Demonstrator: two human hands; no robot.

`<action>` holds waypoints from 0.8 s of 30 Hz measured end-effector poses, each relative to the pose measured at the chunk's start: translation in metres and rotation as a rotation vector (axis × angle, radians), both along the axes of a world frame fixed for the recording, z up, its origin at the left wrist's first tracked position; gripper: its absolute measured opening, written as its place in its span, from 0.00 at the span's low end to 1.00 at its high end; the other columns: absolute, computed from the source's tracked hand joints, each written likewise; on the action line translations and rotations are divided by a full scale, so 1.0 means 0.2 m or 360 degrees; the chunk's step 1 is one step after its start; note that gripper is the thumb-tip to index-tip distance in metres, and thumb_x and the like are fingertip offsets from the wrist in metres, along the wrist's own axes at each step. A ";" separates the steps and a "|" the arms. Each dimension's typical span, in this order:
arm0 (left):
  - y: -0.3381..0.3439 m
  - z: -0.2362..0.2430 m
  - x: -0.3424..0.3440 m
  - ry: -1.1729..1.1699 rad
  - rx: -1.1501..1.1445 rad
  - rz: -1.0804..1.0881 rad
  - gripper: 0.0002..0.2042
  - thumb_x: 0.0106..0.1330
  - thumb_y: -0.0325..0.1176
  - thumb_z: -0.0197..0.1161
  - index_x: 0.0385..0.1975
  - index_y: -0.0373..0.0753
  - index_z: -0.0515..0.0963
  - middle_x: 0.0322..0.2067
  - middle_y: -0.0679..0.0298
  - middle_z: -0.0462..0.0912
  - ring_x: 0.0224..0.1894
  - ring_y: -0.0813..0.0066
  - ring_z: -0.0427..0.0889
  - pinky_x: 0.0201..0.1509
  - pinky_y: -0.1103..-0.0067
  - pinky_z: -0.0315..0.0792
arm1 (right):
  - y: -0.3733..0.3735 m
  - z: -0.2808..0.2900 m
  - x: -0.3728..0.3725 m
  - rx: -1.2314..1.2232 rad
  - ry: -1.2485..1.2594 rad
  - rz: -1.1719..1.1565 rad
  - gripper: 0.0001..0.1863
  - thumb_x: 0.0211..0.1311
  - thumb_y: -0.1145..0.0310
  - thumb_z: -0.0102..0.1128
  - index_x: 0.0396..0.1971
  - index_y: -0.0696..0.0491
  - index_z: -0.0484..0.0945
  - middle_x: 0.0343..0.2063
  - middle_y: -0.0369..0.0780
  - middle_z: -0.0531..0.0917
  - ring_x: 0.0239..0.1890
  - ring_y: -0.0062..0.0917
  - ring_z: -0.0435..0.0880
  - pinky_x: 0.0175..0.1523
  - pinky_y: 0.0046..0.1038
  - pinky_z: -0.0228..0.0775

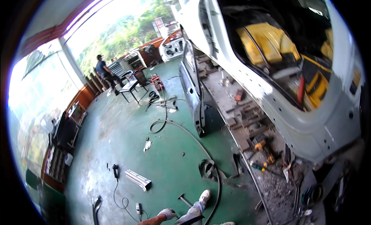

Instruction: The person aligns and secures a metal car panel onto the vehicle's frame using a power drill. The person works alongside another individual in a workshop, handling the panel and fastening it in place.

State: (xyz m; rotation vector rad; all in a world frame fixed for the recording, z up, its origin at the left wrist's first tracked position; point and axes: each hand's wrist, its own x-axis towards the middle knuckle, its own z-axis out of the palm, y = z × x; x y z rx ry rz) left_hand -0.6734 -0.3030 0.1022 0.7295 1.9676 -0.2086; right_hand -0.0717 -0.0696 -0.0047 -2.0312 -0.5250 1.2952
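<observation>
My left hand (168,214), in a pale glove, shows at the lower edge, with its bare forearm (153,220) coming in from below. The glove looks rounded, and its fingers are too small and blurred to read. Just to its right is a hammer-like tool (185,200) with a T-shaped head; its handle runs down toward my jeans-clad leg (194,212), and I see no hand on it. My light shoe (205,195) stands on the green floor. No part of my right hand is in sight.
A grey car body (293,132) fills the right, above a platform holding a drill (259,143) and scattered tools. A detached door (191,85) stands beside it. A hose (193,138), metal strips (138,179) and a corded tool (115,170) lie on the floor. Another person (104,70) is by a chair (131,85).
</observation>
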 end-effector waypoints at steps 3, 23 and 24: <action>0.10 -0.04 -0.12 0.0040 0.0184 0.0144 0.26 0.61 0.54 0.65 0.54 0.45 0.86 0.51 0.53 0.89 0.55 0.54 0.86 0.60 0.66 0.77 | 0.10 0.18 -0.28 -0.0008 0.0066 0.0211 0.26 0.73 0.62 0.61 0.65 0.61 0.75 0.51 0.39 0.81 0.49 0.25 0.78 0.54 0.29 0.75; 0.70 -0.04 -0.22 -0.0460 0.0672 0.0762 0.17 0.62 0.30 0.67 0.47 0.27 0.83 0.30 0.57 0.85 0.27 0.68 0.85 0.28 0.74 0.80 | 0.69 2.97 -0.26 0.1774 -0.1967 0.0348 0.22 0.67 0.58 0.66 0.53 0.58 0.82 0.45 0.45 0.88 0.48 0.32 0.88 0.52 0.33 0.79; 0.69 -0.06 -0.23 -0.0418 0.0672 0.0672 0.16 0.62 0.30 0.67 0.46 0.27 0.83 0.30 0.57 0.85 0.28 0.68 0.85 0.29 0.74 0.79 | 0.68 3.16 -0.31 0.1908 -0.2029 0.0352 0.22 0.67 0.57 0.66 0.53 0.58 0.82 0.45 0.46 0.87 0.47 0.33 0.88 0.51 0.33 0.79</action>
